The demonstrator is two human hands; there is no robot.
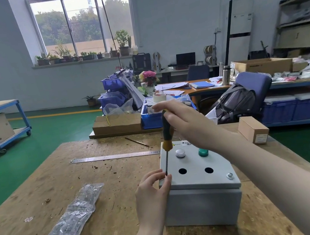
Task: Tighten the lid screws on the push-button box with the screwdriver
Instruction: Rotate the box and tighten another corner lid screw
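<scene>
Head view: right hand is gripping the screwdriver handle, tip standing on the push-button box lid's near-left corner; left hand is pinching the shaft there, likely steadying it. Box is sitting on the desk.

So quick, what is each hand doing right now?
Left hand: pinching the screwdriver shaft near its tip.
Right hand: gripping the screwdriver handle.

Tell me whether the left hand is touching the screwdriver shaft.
Touching. The head view shows the left hand pinching the screwdriver shaft just above its tip, at the box lid corner.
</scene>
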